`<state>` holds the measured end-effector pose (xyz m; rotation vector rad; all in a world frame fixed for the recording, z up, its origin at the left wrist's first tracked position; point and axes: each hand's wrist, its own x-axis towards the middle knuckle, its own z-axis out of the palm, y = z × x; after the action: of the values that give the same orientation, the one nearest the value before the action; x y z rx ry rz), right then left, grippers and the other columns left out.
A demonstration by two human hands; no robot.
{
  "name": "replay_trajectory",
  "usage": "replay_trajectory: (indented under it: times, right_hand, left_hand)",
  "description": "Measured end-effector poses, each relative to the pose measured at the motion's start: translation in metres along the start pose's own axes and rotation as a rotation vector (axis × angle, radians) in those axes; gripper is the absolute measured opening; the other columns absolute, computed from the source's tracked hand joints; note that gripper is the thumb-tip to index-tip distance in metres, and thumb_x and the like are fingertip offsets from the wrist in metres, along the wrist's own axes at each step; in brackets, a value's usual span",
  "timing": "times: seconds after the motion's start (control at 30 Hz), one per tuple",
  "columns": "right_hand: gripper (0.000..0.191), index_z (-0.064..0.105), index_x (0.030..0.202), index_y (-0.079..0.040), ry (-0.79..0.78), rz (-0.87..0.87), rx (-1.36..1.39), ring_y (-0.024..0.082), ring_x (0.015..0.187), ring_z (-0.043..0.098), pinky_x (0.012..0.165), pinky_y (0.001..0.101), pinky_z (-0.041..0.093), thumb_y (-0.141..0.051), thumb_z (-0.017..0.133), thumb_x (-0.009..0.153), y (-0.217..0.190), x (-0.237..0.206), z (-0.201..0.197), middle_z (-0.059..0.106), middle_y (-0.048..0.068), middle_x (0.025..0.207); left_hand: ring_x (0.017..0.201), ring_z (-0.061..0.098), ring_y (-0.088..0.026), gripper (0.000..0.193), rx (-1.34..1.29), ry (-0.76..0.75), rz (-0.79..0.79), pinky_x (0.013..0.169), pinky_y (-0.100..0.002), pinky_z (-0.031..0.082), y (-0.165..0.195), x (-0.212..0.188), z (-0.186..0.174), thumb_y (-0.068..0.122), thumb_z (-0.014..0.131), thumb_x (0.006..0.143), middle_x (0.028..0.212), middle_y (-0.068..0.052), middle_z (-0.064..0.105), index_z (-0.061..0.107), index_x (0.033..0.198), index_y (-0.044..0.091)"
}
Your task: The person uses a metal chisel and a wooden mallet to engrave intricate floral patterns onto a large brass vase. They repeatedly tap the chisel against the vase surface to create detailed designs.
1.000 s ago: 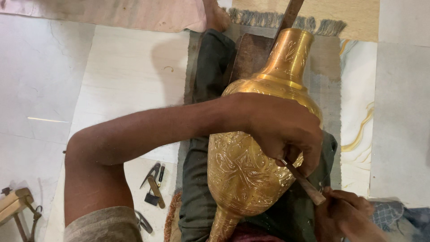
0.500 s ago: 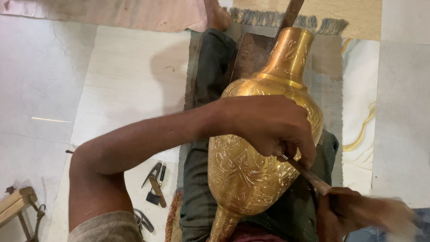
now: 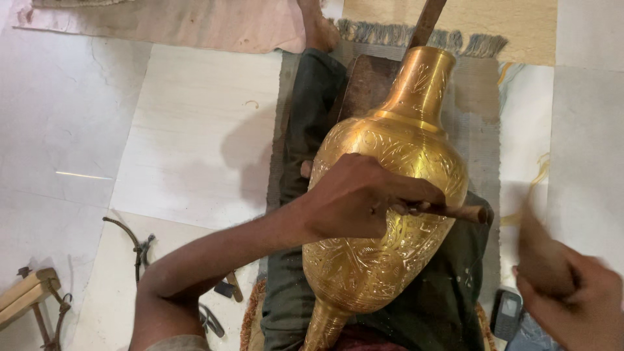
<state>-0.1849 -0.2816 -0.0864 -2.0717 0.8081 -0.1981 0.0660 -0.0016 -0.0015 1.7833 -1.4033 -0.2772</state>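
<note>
A large engraved brass vase (image 3: pixel 390 273) lies across my lap, its neck (image 3: pixel 422 78) pointing away from me. My left hand (image 3: pixel 361 201) rests on the vase's belly and grips a thin metal chisel (image 3: pixel 458 212) held flat against the brass. At the lower right my right hand (image 3: pixel 575 299) is blurred, apart from the vase. It is closed on a brown tool (image 3: pixel 536 250) too smeared to identify. My legs in dark trousers (image 3: pixel 305 130) stretch out under the vase, ending in a bare foot (image 3: pixel 320 29).
A wooden handle (image 3: pixel 429 19) sticks up behind the vase's mouth. Small hand tools (image 3: pixel 224 286) and a bent wire piece (image 3: pixel 138 250) lie on the pale stone floor at left. A wooden stand (image 3: pixel 26 296) is at bottom left, a dark phone (image 3: pixel 506 313) beside my right knee, and a fringed mat (image 3: pixel 481 45) beyond.
My right hand has swung away to the right from the chisel's end and is now blurred. My left hand still holds the chisel on the vase, a little higher on its belly.
</note>
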Motion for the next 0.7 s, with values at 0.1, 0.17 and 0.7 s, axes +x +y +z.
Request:
replay_trajectory:
  times: [0.1, 0.17, 0.7]
  right_hand:
    - [0.015, 0.065, 0.101, 0.001, -0.051, 0.132, -0.245, 0.032, 0.063, 0.072, 0.063, 0.045, 0.059, 0.0, 0.077, 0.092, 0.025, 0.04, -0.032, 0.069, 0.02, 0.076]
    - [0.012, 0.063, 0.097, 0.002, -0.117, -0.036, -0.116, 0.027, 0.063, 0.076, 0.068, 0.0406, 0.059, -0.005, 0.073, 0.099, 0.041, 0.065, -0.048, 0.064, 0.019, 0.07]
    - [0.02, 0.061, 0.107, -0.001, -0.154, 0.308, -0.027, 0.021, 0.077, 0.067, 0.07, 0.0313, 0.057, -0.019, 0.065, 0.101, 0.065, 0.144, -0.036, 0.065, 0.011, 0.079]
  left_hand:
    - [0.085, 0.08, -0.015, 0.06, -0.138, 0.257, -0.047, 0.062, -0.025, 0.061, 0.005, -0.016, 0.01, -0.014, 0.06, 0.079, 0.105, -0.005, 0.08, 0.069, 0.13, 0.015]
    - [0.091, 0.08, -0.018, 0.058, -0.158, 0.359, -0.075, 0.067, -0.026, 0.064, 0.01, -0.025, 0.019, -0.017, 0.058, 0.078, 0.114, -0.012, 0.078, 0.068, 0.13, 0.008]
    - [0.093, 0.08, -0.018, 0.04, -0.319, 0.49, -0.117, 0.081, -0.025, 0.067, 0.006, -0.025, 0.028, -0.015, 0.056, 0.094, 0.117, -0.015, 0.076, 0.067, 0.129, 0.0]
